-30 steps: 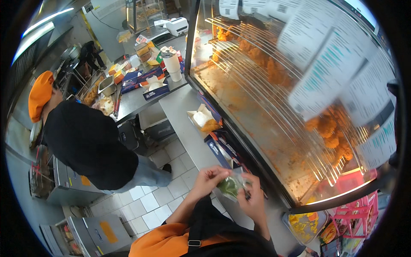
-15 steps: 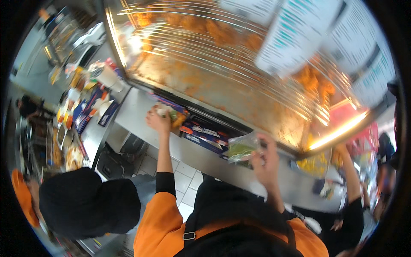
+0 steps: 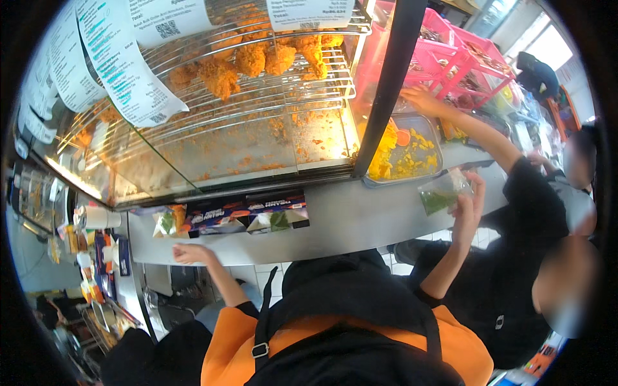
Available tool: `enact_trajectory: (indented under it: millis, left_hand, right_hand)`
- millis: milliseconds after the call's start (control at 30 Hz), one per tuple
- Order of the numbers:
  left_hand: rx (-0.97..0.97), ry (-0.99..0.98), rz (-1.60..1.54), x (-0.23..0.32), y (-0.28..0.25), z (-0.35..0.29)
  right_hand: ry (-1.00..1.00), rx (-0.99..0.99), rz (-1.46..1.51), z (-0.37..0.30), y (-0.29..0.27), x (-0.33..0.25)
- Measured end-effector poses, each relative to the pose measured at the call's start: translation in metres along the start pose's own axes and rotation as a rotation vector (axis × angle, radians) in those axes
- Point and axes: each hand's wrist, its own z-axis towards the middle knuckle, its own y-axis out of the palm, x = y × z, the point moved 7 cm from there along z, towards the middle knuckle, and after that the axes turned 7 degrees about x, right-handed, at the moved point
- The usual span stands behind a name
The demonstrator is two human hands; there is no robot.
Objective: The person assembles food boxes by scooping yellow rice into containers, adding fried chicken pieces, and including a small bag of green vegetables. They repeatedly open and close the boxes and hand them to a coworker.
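Observation:
My right hand (image 3: 468, 209) is raised over the right part of the steel counter, its fingers pinching a small clear plastic bag (image 3: 439, 199) with something green in the bottom. Closer to the left end, my left hand (image 3: 192, 253) hovers by the counter's front edge, its fingers curled in with nothing visible in them. Beyond that hand, two dark blue printed food boxes (image 3: 219, 217) stand against the glass cabinet. Beside the left box lie a green-filled packet (image 3: 167, 222) and a piece of fried food. White and green packets (image 3: 279, 222) show at the right box.
The lit cabinet holds fried chicken (image 3: 251, 59) on wire racks, with paper slips (image 3: 138, 77) on its glass. A metal tray (image 3: 421, 161) of yellow food sits to its right. A co-worker's arm (image 3: 483, 128) reaches past it toward pink crates (image 3: 460, 61). Another person in black is lower left.
My view has swung right. My left hand has come away from the food by the boxes, back to the counter edge. My right hand has carried the green-filled bag right, away from the boxes.

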Motion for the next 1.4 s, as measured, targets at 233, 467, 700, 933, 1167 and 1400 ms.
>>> enact_trajectory:
  millis: [233,467,700,933,1167,1400]
  left_hand:
    - [-0.45,-0.202,-0.17,-0.007,-0.016,-0.154]
    - [-0.657,-0.34,-0.265,-0.006,-0.026,-0.135]
    - [-0.755,-0.304,-0.469,-0.017,-0.026,-0.139]
    - [-0.586,-0.361,-0.249,-0.045,-0.041,-0.136]
    - [-0.343,-0.054,-0.419,0.066,-0.108,-0.185]
    - [-0.25,0.088,-0.637,0.201,-0.169,-0.333]
  right_hand:
    - [0.1,-0.99,0.031,0.029,0.031,0.002]
    - [-0.181,-1.727,0.035,-0.138,0.189,0.014]
    - [-0.154,-1.864,0.038,-0.264,0.252,-0.004]
    - [0.038,-1.547,0.168,-0.078,0.169,-0.016]
    - [-0.298,0.284,0.088,0.255,-0.152,0.0]
    - [-0.658,0.525,-0.416,0.583,-0.249,0.11]
